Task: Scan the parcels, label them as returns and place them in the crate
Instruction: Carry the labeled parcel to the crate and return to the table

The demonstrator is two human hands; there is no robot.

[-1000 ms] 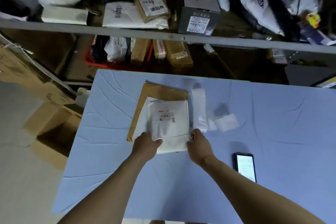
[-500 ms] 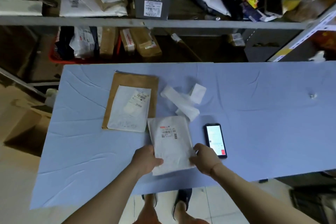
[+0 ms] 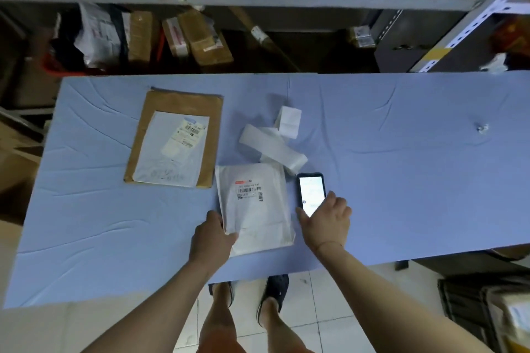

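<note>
Your left hand (image 3: pixel 210 233) pinches the white parcel (image 3: pixel 255 209); beside the parcel, your right hand (image 3: pixel 325 219) curls around the phone (image 3: pixel 311 192).

open cloth to the right, clutter in the middle

the right half of the blue-covered table (image 3: pixel 401 180) is left bare but for a small crumpled scrap (image 3: pixel 482 127). the centre is crowded: a white parcel (image 3: pixel 255 209), a lit phone (image 3: pixel 311 193) just beside it, a curled label strip (image 3: pixel 272 147) behind both, and a brown envelope (image 3: pixel 175 137) to the left. the far edge is walled by a shelf rack (image 3: pixel 229 1) packed with parcels.
</note>
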